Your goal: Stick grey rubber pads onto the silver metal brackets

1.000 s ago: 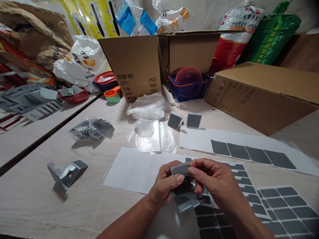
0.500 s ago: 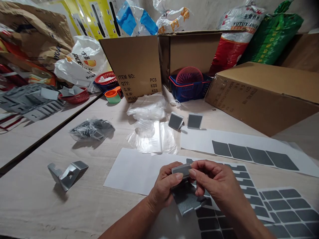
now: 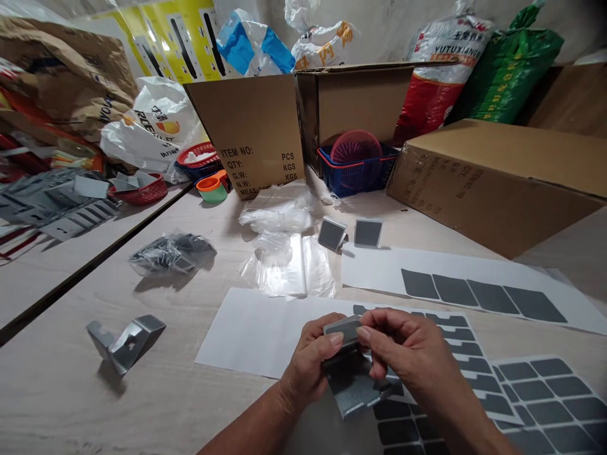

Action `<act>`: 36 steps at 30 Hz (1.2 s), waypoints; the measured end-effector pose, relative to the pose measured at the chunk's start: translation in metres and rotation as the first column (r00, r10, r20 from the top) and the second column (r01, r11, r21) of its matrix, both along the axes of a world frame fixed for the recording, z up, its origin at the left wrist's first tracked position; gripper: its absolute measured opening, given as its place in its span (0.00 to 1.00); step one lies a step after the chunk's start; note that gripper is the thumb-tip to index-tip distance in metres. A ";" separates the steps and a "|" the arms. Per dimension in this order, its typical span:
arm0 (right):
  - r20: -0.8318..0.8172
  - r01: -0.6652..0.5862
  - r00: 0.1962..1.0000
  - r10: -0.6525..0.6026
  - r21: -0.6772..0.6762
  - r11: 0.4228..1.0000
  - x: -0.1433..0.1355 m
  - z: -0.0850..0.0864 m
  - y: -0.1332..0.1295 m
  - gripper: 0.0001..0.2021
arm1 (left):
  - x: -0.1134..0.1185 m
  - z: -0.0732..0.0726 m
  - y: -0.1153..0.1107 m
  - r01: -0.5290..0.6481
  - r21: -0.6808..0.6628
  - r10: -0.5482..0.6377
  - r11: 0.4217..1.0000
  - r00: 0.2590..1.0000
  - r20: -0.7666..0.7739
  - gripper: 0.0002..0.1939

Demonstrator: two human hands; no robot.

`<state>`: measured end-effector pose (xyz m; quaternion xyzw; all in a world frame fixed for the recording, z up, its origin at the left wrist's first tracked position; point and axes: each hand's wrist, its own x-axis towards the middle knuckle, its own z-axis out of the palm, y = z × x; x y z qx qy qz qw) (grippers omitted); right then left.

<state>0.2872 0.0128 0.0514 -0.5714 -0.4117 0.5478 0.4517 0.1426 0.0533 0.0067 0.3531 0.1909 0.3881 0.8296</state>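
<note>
My left hand (image 3: 313, 354) is closed round a bent grey metal bracket (image 3: 358, 382), its thumb on the bracket's narrow upper flange. A dark grey adhesive pad (image 3: 346, 328) lies along that flange. At the pad's right end, the thumb and forefinger of my right hand (image 3: 403, 344) are pinched on its edge; the other fingers curl beneath and are partly hidden. Below the hands are sheets of grey stickers (image 3: 502, 370). Another bent metal bracket (image 3: 127, 341) lies at the left of the table.
Clear plastic bags (image 3: 284, 259) lie in the middle, and a bag of grey parts (image 3: 171, 254) to their left. Two small brackets with grey faces (image 3: 368, 233) stand behind a white sticker sheet (image 3: 374, 268). Cardboard boxes (image 3: 497, 183) and a blue basket (image 3: 355, 174) line the back.
The view has shifted slightly. Both hands keep nearly the same grip, and the bracket's upper flange is tipped a little more toward the camera.
</note>
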 end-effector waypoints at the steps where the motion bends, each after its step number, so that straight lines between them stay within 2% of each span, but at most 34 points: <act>1: 0.003 -0.002 1.000 0.002 0.002 1.000 0.000 0.000 0.000 0.09 | 0.000 -0.001 0.000 0.002 -0.003 -0.002 1.000 1.000 -0.009 0.10; 15: -0.029 -0.017 0.999 0.017 0.017 1.000 -0.005 0.004 -0.001 0.09 | -0.002 -0.002 -0.001 -0.007 -0.011 0.006 1.000 1.000 -0.006 0.11; 25: 0.028 -0.022 0.999 0.021 0.047 0.999 -0.004 0.001 -0.006 0.09 | -0.002 -0.001 -0.002 0.015 0.006 -0.015 1.000 1.000 0.024 0.10; 30: 0.027 -0.004 1.000 0.001 0.095 0.995 -0.007 0.005 -0.006 0.08 | -0.001 0.003 -0.003 0.020 0.052 -0.023 0.998 0.998 0.054 0.10; 36: 0.091 0.016 0.995 -0.031 0.159 0.987 -0.010 0.005 -0.007 0.07 | -0.001 0.001 -0.005 0.049 0.066 -0.051 0.997 0.998 0.041 0.11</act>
